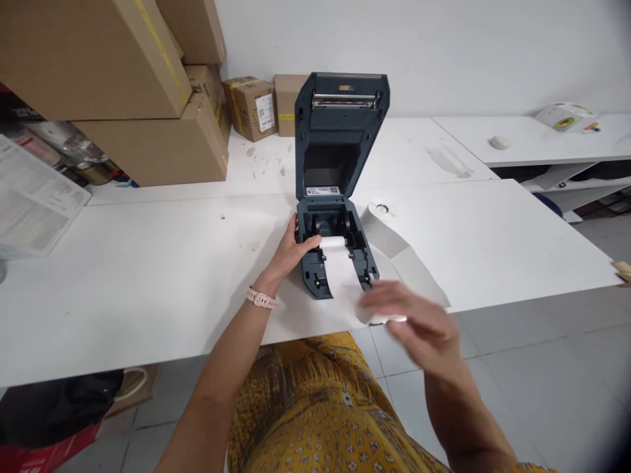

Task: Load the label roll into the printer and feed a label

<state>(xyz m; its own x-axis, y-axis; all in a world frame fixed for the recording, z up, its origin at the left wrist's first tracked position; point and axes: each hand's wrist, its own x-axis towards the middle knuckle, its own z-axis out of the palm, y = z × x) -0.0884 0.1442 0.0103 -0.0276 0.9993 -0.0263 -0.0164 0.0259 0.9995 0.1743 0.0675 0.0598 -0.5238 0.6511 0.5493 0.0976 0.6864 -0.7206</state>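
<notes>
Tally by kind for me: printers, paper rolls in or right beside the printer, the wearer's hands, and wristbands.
Printer: 1, lid open
Paper rolls: 2, white roll inside, loose roll on the table
Hands: 2, left hand at the printer, right hand blurred
Wristband: 1
Total: 6
</notes>
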